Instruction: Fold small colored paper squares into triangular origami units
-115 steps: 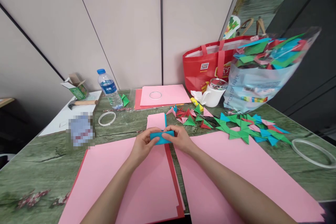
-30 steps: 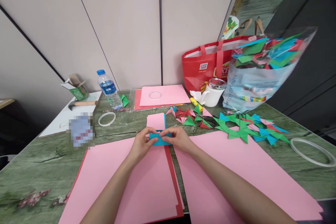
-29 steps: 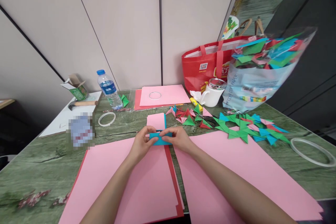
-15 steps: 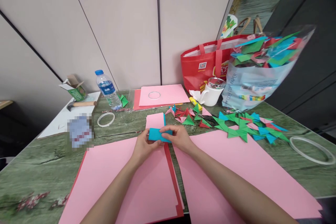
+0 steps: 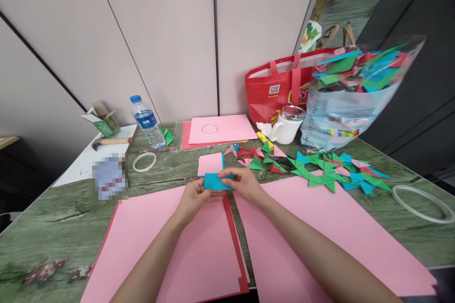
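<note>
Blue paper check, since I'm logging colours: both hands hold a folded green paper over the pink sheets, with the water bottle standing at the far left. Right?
Not quite. The head view shows the folded paper is blue, not green. Left hand and right hand both hold it over the pink sheets, and the water bottle stands at the far left.

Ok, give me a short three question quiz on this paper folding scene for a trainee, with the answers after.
1. True or false: both hands hold the blue paper piece.
2. Which stands nearest the red bag? A) white mug B) water bottle C) hammer
3. Fill in: the small tape ring at the far edge lies on a ____ sheet.

Key
1. True: the left hand and the right hand each pinch an end of it.
2. A
3. pink
</note>
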Demonstrator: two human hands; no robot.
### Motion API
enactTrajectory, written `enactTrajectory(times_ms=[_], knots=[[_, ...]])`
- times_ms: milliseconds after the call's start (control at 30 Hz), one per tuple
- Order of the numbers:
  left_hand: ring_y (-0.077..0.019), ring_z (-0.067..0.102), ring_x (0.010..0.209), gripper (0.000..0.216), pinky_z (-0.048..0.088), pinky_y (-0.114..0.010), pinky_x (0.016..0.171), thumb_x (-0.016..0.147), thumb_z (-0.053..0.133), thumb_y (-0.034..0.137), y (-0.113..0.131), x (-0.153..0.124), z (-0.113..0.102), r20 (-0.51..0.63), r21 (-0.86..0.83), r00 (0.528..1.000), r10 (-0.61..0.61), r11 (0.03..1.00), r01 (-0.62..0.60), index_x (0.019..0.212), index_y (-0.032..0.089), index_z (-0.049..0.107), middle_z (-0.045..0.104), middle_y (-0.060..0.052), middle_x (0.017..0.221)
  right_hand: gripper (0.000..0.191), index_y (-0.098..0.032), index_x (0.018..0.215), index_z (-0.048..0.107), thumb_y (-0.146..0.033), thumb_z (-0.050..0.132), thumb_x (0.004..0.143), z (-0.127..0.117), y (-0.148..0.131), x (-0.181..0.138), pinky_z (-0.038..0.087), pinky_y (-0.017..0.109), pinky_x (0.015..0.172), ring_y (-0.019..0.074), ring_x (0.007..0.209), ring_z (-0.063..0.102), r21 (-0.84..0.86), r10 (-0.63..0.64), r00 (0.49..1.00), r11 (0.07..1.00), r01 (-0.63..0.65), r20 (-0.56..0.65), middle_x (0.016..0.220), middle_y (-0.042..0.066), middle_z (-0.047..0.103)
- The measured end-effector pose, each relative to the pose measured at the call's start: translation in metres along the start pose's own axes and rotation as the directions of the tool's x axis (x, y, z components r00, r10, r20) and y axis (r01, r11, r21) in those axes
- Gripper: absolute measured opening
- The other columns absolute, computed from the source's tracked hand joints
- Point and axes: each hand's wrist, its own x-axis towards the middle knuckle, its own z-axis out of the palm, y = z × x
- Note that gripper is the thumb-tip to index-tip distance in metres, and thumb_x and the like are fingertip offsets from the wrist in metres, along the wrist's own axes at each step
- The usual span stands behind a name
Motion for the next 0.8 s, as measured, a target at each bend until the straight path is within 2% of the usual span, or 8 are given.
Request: enactTrajectory(times_ms=[167, 267, 367, 467, 633, 800], knots=[[-0.0272, 0.059, 0.095, 0.031, 0.044, -0.043, 0.083, 0.069, 0.057, 0.016, -0.0005, 0.0009, -0.0056, 0.17, -0.137, 0.985, 0.0, 0.99, 0.024, 0.099, 0.013, 0.06, 0.068, -0.01, 0.093, 0.013, -0.018, 0.08, 0.066, -0.022, 0.061, 0.068, -0.0043, 0.0001, 0.002, 0.044, 0.031, 0.076, 0.0183, 0.082, 0.059, -0.029, -0.003, 1.0, 1.0, 0.002, -0.011, 0.083, 0.004, 0.066], [-0.0278, 0.058, 0.096, 0.031, 0.043, -0.044, 0.085, 0.068, 0.055, 0.014, 0.0013, 0.0013, -0.0067, 0.199, -0.204, 0.98, -0.005, 0.978, 0.047, 0.098, 0.012, 0.061, 0.067, -0.012, 0.096, 0.013, -0.017, 0.08, 0.066, -0.022, 0.06, 0.068, -0.0063, 0.0008, 0.0029, 0.044, 0.032, 0.076, 0.0186, 0.081, 0.059, -0.049, -0.001, 1.0, 0.999, 0.001, -0.014, 0.083, 0.004, 0.066], [-0.0283, 0.059, 0.094, 0.03, 0.042, -0.045, 0.085, 0.07, 0.054, 0.018, 0.0037, 0.0013, -0.0069, 0.202, -0.21, 0.979, -0.004, 0.977, 0.048, 0.099, 0.011, 0.06, 0.067, -0.013, 0.096, 0.013, -0.017, 0.08, 0.065, -0.021, 0.06, 0.068, -0.0078, 0.0015, 0.0033, 0.043, 0.032, 0.077, 0.0188, 0.082, 0.059, -0.065, -0.003, 1.0, 0.998, 0.001, -0.021, 0.084, 0.005, 0.066], [-0.0269, 0.059, 0.095, 0.034, 0.042, -0.043, 0.086, 0.072, 0.056, 0.021, 0.0041, 0.0013, -0.007, 0.205, -0.143, 0.978, 0.033, 0.99, -0.004, 0.105, 0.014, 0.057, 0.066, -0.012, 0.1, 0.013, -0.018, 0.08, 0.065, -0.021, 0.06, 0.068, -0.0087, 0.0015, 0.003, 0.043, 0.031, 0.075, 0.0189, 0.082, 0.059, -0.074, 0.001, 0.999, 0.997, -0.004, -0.035, 0.084, 0.004, 0.066], [-0.0252, 0.059, 0.095, 0.041, 0.045, -0.04, 0.083, 0.071, 0.059, 0.028, 0.0016, 0.0019, -0.0073, 0.12, 0.0, 0.991, 0.054, 0.999, -0.055, 0.11, 0.015, 0.053, 0.065, -0.01, 0.101, 0.014, -0.018, 0.08, 0.064, -0.021, 0.059, 0.068, -0.007, 0.0013, 0.0019, 0.045, 0.029, 0.068, 0.0173, 0.075, 0.059, -0.088, 0.016, 0.999, 0.996, -0.019, -0.034, 0.08, 0.003, 0.065], [-0.0258, 0.061, 0.091, 0.047, 0.047, -0.039, 0.079, 0.07, 0.06, 0.032, 0.0, 0.0024, -0.0078, 0.085, 0.009, 0.996, 0.037, 0.999, -0.038, 0.111, 0.014, 0.049, 0.066, -0.011, 0.096, 0.022, -0.017, 0.088, 0.06, -0.02, 0.061, 0.066, -0.0054, 0.0023, 0.0029, 0.045, 0.028, 0.068, 0.0175, 0.081, 0.058, -0.019, -0.001, 0.998, 1.0, 0.0, -0.07, 0.086, 0.004, 0.064]])
